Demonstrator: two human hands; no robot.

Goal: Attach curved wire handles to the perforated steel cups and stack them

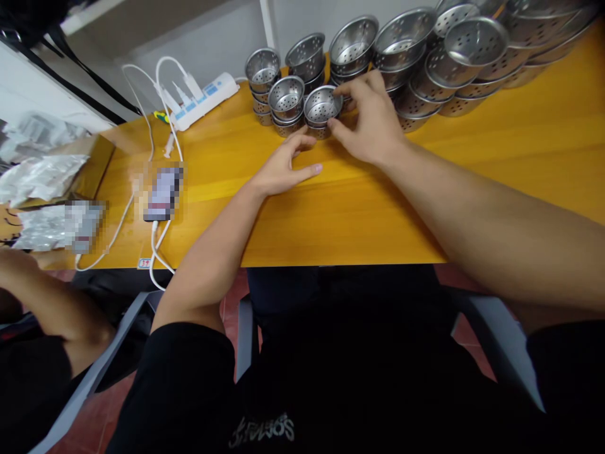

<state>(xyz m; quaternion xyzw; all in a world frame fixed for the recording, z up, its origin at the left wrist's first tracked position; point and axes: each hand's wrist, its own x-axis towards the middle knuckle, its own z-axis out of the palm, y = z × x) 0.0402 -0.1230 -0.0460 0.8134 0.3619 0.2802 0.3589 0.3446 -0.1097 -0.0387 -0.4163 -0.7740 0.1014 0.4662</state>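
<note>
Small perforated steel cups stand in stacks at the back of the wooden table. My right hand point(371, 123) is at the right side of the front small perforated steel cup point(324, 106), its thumb and index finger curled against the rim and wall. Beneath that cup another one shows. My left hand point(286, 165) is open just in front, thumb stretched out, fingertips close to the base of the same stack; whether they touch it I cannot tell. Directly left stands another short stack of perforated cups point(286, 99).
Larger perforated steel bowls point(406, 38) stand stacked at the back right. Left on the table point(331, 233) are a white power strip point(207, 101) with cables, a charging phone point(163, 194) and plastic bags point(42, 176). Another person's arm point(51, 302) is at far left.
</note>
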